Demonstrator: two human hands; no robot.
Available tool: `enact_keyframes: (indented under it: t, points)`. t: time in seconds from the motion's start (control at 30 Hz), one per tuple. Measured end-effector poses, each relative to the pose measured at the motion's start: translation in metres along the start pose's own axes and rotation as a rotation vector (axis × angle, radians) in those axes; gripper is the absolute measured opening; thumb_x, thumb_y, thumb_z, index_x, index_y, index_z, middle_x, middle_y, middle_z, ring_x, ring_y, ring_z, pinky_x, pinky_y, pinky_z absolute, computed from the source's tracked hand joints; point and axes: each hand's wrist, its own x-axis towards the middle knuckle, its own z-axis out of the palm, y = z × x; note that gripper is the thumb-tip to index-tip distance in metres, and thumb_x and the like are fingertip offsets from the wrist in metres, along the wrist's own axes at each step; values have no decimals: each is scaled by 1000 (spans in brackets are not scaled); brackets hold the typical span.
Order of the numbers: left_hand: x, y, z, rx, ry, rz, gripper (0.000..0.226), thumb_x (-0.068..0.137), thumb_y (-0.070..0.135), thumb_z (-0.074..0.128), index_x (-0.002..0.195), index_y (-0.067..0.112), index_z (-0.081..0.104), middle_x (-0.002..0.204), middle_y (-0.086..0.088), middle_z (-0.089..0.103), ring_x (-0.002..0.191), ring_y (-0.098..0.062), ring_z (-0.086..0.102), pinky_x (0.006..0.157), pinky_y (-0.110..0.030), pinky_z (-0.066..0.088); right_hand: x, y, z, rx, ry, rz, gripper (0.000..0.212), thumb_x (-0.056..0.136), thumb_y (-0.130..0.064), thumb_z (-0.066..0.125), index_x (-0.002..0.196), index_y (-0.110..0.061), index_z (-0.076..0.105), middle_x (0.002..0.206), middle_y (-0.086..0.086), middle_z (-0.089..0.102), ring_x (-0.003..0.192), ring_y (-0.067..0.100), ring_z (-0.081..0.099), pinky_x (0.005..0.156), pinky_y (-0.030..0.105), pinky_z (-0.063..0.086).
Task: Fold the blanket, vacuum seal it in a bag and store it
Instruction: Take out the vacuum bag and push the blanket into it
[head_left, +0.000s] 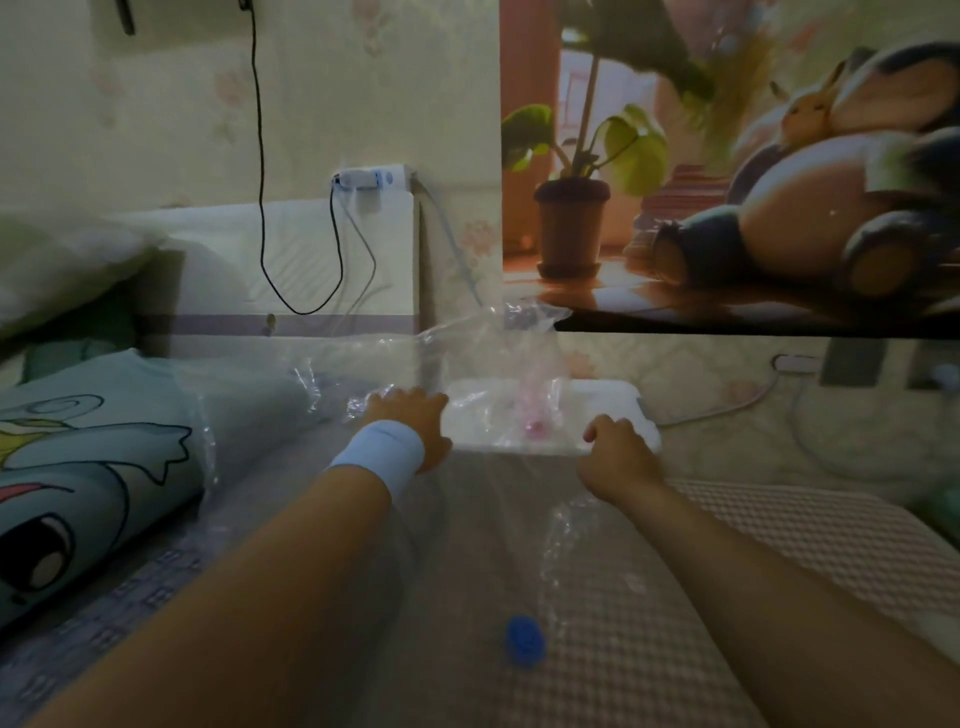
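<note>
Head view, near to far. At 6 o'clock, closest in, blue valve cap (524, 642) on top of the clear vacuum bag (561, 525), spread flat along the bed (805, 545) from 6 toward 12. Under the film, greyish checked blanket (452, 571), seemingly inside already, though hard to confirm through glare. At 9 o'clock, just beside the bag, cartoon-print pillow (78, 467).

Further out, both forearms stretched forward, hands well apart. Left hand (410, 421), white wristband (379, 457) behind it, laid on crinkled film at 11 o'clock. Right hand (618, 447), fingers curled, at 1 o'clock by the near corner of a flat white box (613, 400). Grip unclear through blur: pinching film or merely resting on it, cannot tell. Between them, bag mouth rumpled and lifted over the box, with something pink (535, 423) there, perhaps the zip slider.

Beyond, at 11 o'clock, wall power strip (374, 179) with cable (260, 156) dangling; at 1 to 2 o'clock, large poster (727, 156).

Likely trouble, as a judgement:
- Mouth closed over wrinkles, leaving a channel for air to creep back in.
- Blanket edge caught in the zip track, same result.
- Uneven pull from hands so far apart, skewing the track.
- Film dragged across the box corner, risking a snag or puncture.
- Valve cap loose, spoiling suction later.
</note>
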Motion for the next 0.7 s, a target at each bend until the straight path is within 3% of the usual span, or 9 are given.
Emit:
enact_keyframes:
  t: [0.13, 0.17, 0.27, 0.4, 0.53, 0.6, 0.7]
  points:
    - [0, 53, -11, -42, 85, 176, 62, 94, 43, 48, 149, 32, 22, 150, -1, 33, 131, -28, 41, 103, -45, 39, -6, 26, 13, 108, -248, 7, 9, 89, -17, 60, 85, -12, 66, 90, 5, 64, 89, 22, 62, 75, 31, 49]
    - [1, 63, -10, -56, 94, 212, 61, 94, 41, 49, 149, 32, 22, 149, -1, 34, 130, -28, 41, 102, -44, 39, -9, 28, 17, 106, -341, -3, 8, 90, -16, 60, 92, -12, 66, 94, 4, 64, 92, 20, 60, 77, 30, 48]
    - [4, 92, -4, -80, 122, 322, 59, 94, 34, 50, 147, 32, 24, 148, 0, 35, 128, -27, 44, 100, -42, 42, -11, 31, 27, 152, -505, -13, 33, 88, -14, 62, 120, -10, 66, 120, 7, 63, 104, 21, 58, 91, 32, 50]
    - [15, 118, 6, -53, 152, 427, 60, 97, 23, 46, 150, 33, 18, 157, 3, 20, 128, -26, 45, 99, -41, 45, -9, 38, 35, 196, -456, -65, 26, 88, -17, 60, 113, -16, 67, 121, 4, 62, 110, 21, 56, 95, 33, 47]
    - [34, 121, 20, 177, 136, 468, 88, 89, 8, 59, 150, 39, 4, 161, -1, -4, 121, -28, 50, 86, -39, 50, -15, 41, 29, 159, -317, -172, 38, 86, -16, 61, 124, -21, 67, 129, -1, 63, 121, 19, 56, 101, 30, 45]
    - [39, 117, 14, 261, 88, 411, 89, 86, 10, 63, 150, 39, 9, 159, -7, 4, 121, -30, 48, 90, -39, 48, -13, 40, 21, 176, -159, -272, 39, 84, -14, 62, 121, -24, 69, 126, -3, 65, 117, 17, 58, 100, 31, 48]
    - [42, 109, -9, 201, 131, 310, 62, 89, 8, 56, 145, 22, 32, 141, -12, 33, 114, -34, 53, 89, -43, 48, -6, 37, 3, 255, 52, -367, 41, 83, -15, 63, 123, -24, 65, 125, -5, 63, 110, 17, 60, 96, 37, 52]
